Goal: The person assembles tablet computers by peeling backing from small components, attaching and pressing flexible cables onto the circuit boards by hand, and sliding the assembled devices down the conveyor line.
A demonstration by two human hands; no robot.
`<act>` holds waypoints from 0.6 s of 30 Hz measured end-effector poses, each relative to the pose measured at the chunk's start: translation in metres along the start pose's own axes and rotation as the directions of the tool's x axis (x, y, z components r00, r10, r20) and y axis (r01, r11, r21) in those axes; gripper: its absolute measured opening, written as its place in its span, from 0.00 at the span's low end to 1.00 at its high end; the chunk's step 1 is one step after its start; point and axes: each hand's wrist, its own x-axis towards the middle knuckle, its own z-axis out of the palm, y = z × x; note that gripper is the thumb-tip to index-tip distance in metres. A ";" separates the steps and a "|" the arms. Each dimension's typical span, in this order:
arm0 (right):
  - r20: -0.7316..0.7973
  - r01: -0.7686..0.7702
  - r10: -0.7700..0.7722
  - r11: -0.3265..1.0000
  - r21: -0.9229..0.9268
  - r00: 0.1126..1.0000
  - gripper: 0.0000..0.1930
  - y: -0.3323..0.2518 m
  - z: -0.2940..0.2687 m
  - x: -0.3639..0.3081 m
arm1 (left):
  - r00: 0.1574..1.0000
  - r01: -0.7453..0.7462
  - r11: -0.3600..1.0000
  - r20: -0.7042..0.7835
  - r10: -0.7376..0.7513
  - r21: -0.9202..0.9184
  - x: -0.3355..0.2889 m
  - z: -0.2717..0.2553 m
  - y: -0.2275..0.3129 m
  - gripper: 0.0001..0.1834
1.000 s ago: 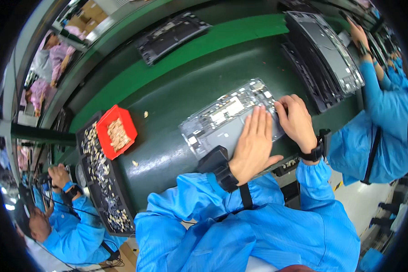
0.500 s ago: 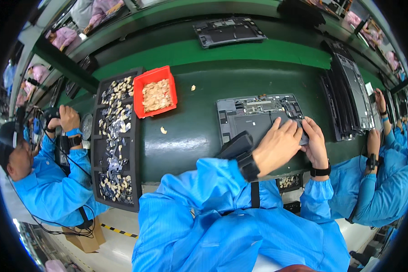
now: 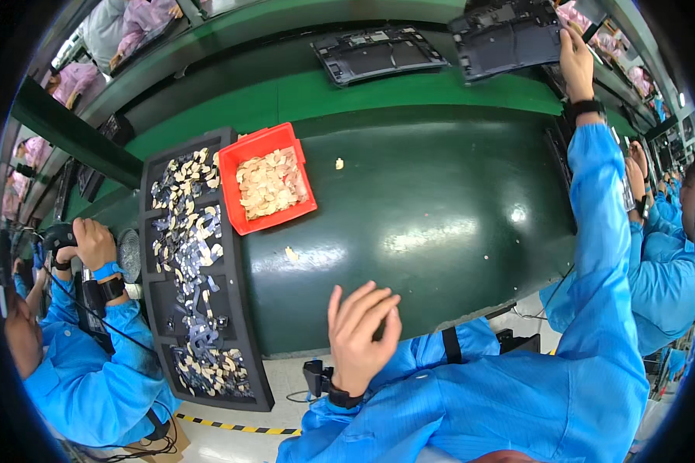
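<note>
Out at the far right my right hand is closed on the right edge of a dark laptop base. The base is held over the far green belt, its circuit board side showing. Another opened laptop base lies on that belt just to its left. Near the front edge of the green table, my left hand is raised with its fingers stretched out and slightly bent, nothing in it.
A red bin of small cream pieces adjoins a black compartment tray of cream and dark scraps. A few loose pieces dot the table. Co-workers in blue sit at left and right. A dark post rises at the far left.
My right arm has reached far forward, with a laptop base now in that hand over the belt. The base has left the table before me. My left hand has drawn back toward my body.
</note>
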 end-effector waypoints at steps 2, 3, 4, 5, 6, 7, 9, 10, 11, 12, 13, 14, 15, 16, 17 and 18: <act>0.097 -0.175 0.170 0.983 0.047 0.981 0.23 0.058 0.036 0.020 | 1.000 -0.024 1.000 -0.017 0.024 0.007 0.002 -0.002 0.003 0.11; 0.185 -0.323 0.316 0.946 0.009 0.931 0.24 0.071 0.058 0.014 | 1.000 -0.011 0.999 -0.010 0.012 0.037 0.000 -0.006 0.005 0.11; 0.238 -0.437 0.440 0.897 -0.070 0.866 0.25 0.102 0.058 0.024 | 1.000 -0.023 0.999 -0.003 0.023 0.027 0.001 -0.005 0.008 0.10; 0.240 -0.344 0.403 0.904 -0.255 0.883 0.26 0.141 0.049 0.031 | 0.999 -0.033 0.999 0.011 0.033 0.012 0.003 -0.004 0.009 0.10; 0.219 -0.229 0.358 0.860 -0.456 0.908 0.27 0.180 0.018 0.060 | 0.998 -0.047 0.998 0.039 0.048 -0.042 0.007 0.002 0.009 0.09; 0.239 -0.229 0.362 0.865 -0.446 0.901 0.27 0.164 0.042 0.045 | 0.999 -0.026 0.999 0.045 0.028 -0.030 0.007 0.003 0.009 0.09; 0.362 -0.043 0.404 0.715 -0.698 0.840 0.29 0.096 0.077 0.003 | 0.998 0.014 1.000 0.065 -0.016 0.024 0.006 -0.008 0.012 0.08; 0.658 0.474 0.309 0.496 -0.727 0.686 0.27 0.146 0.040 0.075 | 0.996 -0.056 0.994 0.063 0.062 -0.091 0.012 -0.006 0.017 0.08; 0.465 0.284 -0.030 0.826 -0.487 0.885 0.25 0.060 0.110 -0.005 | 0.996 0.041 0.999 0.079 -0.042 0.017 0.009 -0.009 0.017 0.08; 0.587 0.102 0.045 0.971 -0.215 0.808 0.23 -0.026 0.134 -0.032 | 0.992 0.094 0.993 0.082 -0.100 0.066 0.007 -0.010 0.016 0.08; 0.738 0.267 -0.162 0.963 -0.026 0.655 0.24 -0.034 0.144 -0.023 | 0.995 0.068 0.995 0.073 -0.073 0.073 0.008 -0.009 0.017 0.08; 0.907 -0.137 0.132 0.987 -0.084 0.399 0.29 -0.095 0.154 -0.041 | 0.995 0.077 0.992 0.062 -0.083 0.101 0.007 -0.007 0.016 0.08; 0.917 -0.215 0.287 0.949 -0.232 0.276 0.40 -0.154 0.152 -0.050 | 0.994 0.079 0.991 0.063 -0.086 0.105 0.008 -0.003 0.015 0.07; 0.905 -0.087 0.406 0.914 -0.397 0.125 0.50 -0.168 0.163 -0.046 | 0.996 0.066 0.992 0.060 -0.073 0.104 0.010 -0.002 0.016 0.07; 0.919 0.039 0.372 0.924 -0.380 0.132 0.55 -0.176 0.161 -0.047 | 0.997 0.019 0.993 0.075 -0.027 0.116 0.011 0.005 0.012 0.06; 0.917 -0.039 0.389 0.921 -0.387 0.086 0.57 -0.191 0.168 -0.049 | 0.997 -0.007 0.994 0.076 -0.002 0.112 0.012 0.006 0.010 0.06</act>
